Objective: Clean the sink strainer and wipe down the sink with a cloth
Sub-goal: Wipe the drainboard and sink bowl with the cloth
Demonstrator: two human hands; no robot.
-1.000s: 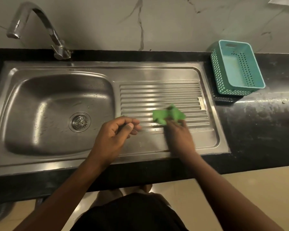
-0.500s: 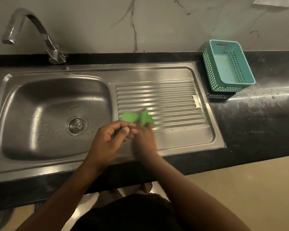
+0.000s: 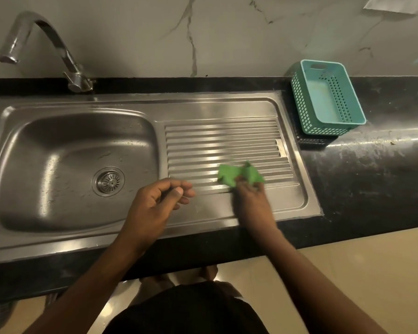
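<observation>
A green cloth lies pressed on the ribbed drainboard of the steel sink, near its front ribs. My right hand grips the cloth from the near side and looks motion-blurred. My left hand hovers over the sink's front rim beside the drainboard, fingers loosely curled with thumb against them, nothing visible in it. The round metal strainer sits in the drain at the bottom of the basin, left of both hands.
A curved chrome tap rises at the back left. A teal perforated basket stands on the black counter right of the sink, on a dark mat. A marble wall is behind; tiled floor lies below the counter edge.
My right hand slid the green cloth left along the drainboard, then back to the right. My left hand stayed almost still.
</observation>
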